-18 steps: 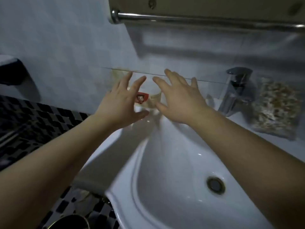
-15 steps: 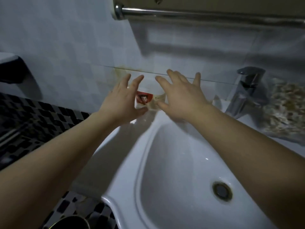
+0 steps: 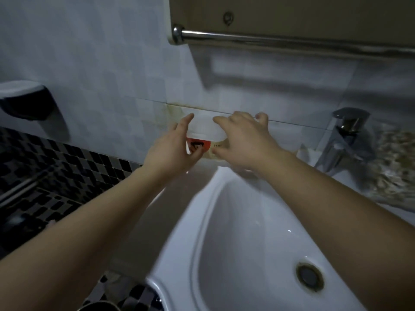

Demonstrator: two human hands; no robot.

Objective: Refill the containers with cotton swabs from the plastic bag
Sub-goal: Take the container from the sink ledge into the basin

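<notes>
Head view, centre of the frame: the left hand [image 3: 173,149] and the right hand [image 3: 243,142] have closed in on the container [image 3: 202,140]. A moment ago both were spread with fingers apart, just short of it. Now the left hand cups its left side, fingers up along the wall and thumb low at the front. The right hand lies over the upper right of the pale lid [image 3: 203,127], its thumb against the front beside the red label [image 3: 199,146]. Both curl round the container, but motion blur hides how firm the hold is.

This looks like the pick-up or opening of a container, so the refill itself is not yet begun and the lid is still on.

The container stands on the back ledge of the white sink [image 3: 179,221], against the wall tiles [image 3: 101,52]. The plastic bag [image 3: 390,182] lies at the right edge of the frame, well apart from the hands, just beyond the chrome tap [image 3: 343,135]. The pale sticks inside appear to be the cotton swabs [image 3: 402,153], though they are blurred.

A drain [image 3: 310,276] sits lower right in the sink. A towel rail [image 3: 292,41] crosses the top, a dark dispenser [image 3: 22,99] hangs upper left, and black mosaic [image 3: 56,171] fills the left. The room is dim.
</notes>
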